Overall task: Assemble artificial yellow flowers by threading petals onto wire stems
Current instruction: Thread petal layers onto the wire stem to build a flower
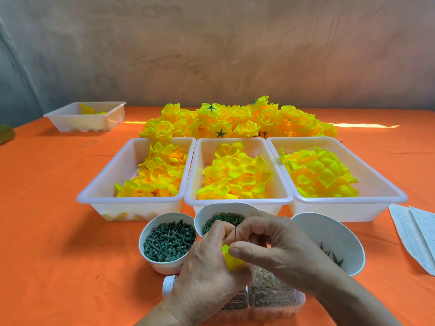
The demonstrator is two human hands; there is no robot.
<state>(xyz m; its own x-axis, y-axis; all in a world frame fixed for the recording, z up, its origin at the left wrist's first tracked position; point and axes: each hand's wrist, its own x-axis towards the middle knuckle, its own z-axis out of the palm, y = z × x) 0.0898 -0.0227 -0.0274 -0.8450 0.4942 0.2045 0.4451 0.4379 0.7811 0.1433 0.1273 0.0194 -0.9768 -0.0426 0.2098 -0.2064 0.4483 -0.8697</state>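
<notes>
Over orange tablecloth (51, 243), left hand (207, 267) grips yellow petal (231, 263); right hand (277, 245) fingers (244, 251) pinch the wire (235, 230).

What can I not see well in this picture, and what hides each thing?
Head view only:
- yellow piece: mostly covered by the left hand and right hand; shape unclear.
- wire: lower end hidden behind the right hand.
- middle bowl: near half covered by both hands.
- papers: cut by the right edge; print too small.
- clear box: under the wrists, contents blurred.
</notes>
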